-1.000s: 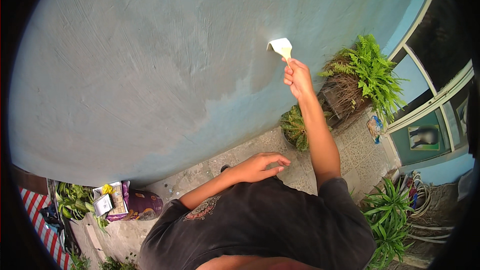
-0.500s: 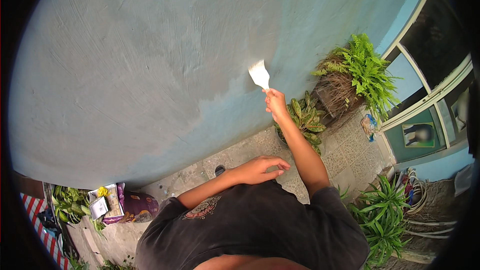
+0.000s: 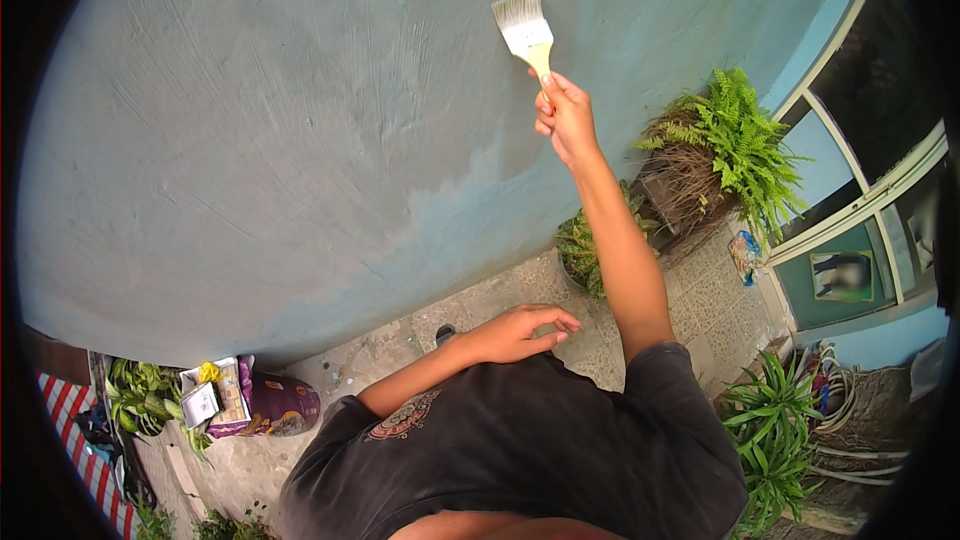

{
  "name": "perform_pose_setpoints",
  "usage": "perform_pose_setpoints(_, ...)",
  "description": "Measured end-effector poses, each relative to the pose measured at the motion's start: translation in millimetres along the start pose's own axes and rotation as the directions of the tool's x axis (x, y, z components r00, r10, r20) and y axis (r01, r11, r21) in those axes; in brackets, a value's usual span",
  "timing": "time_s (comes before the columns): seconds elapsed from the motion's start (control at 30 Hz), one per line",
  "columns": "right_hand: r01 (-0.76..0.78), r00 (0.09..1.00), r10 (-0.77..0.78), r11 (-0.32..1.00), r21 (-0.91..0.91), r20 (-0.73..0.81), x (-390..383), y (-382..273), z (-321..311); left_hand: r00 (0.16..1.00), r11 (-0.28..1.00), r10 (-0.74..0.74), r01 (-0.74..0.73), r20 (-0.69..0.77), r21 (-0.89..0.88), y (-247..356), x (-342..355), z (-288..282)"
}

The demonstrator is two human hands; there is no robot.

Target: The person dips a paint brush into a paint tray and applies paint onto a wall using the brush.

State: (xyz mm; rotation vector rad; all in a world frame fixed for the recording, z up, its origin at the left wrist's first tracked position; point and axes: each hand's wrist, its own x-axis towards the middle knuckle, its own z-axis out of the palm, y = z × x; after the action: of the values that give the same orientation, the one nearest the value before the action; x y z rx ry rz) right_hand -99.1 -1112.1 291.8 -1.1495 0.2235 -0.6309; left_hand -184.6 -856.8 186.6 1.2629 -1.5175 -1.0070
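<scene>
My right hand (image 3: 565,118) is raised and grips the pale handle of a flat paintbrush (image 3: 525,28). Its bristles point up and rest against the blue-grey wall (image 3: 250,140), where a greyer patch meets a bluer strip lower down. My left hand (image 3: 525,328) hangs by my waist over my dark shirt, fingers loosely curled and holding nothing.
A fern in a brown basket (image 3: 715,155) hangs to the right of the brush, with a potted plant (image 3: 585,250) below it. A window frame (image 3: 860,230) is at far right. A purple bag with cartons (image 3: 255,402) lies on the concrete ground at lower left.
My right hand swept the brush down and to the left across the wall, then back up to a higher spot. My left hand stayed by my waist.
</scene>
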Motion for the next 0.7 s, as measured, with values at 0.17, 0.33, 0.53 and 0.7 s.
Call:
perform_pose_setpoints(0.17, -0.377, 0.909, 0.366, 0.926, -0.019, -0.198, -76.4, 130.6, -54.9, 0.999, 1.000, -0.019, 0.018, -0.050, -0.021, -4.5, -11.2, 0.2)
perform_pose_setpoints(0.33, -0.371, 0.887, 0.349, 0.928, -0.019, -0.302, -135.9, 158.5, -59.1, 0.998, 0.997, -0.059, 0.058, -0.013, -0.050, 0.1, -19.9, -0.7)
perform_pose_setpoints(0.53, -0.187, 0.967, 0.174, 0.981, -0.053, -0.184, -168.7, 114.0, -67.5, 1.000, 1.000, 0.000, 0.001, 0.007, -0.029, -0.6, -33.7, -9.1)
perform_pose_setpoints(0.7, -0.109, 0.993, 0.112, 0.991, -0.083, 0.040, -189.1, 71.5, -56.8, 0.997, 0.996, -0.047, 0.051, 0.054, -0.068, -9.5, -52.9, -16.0)
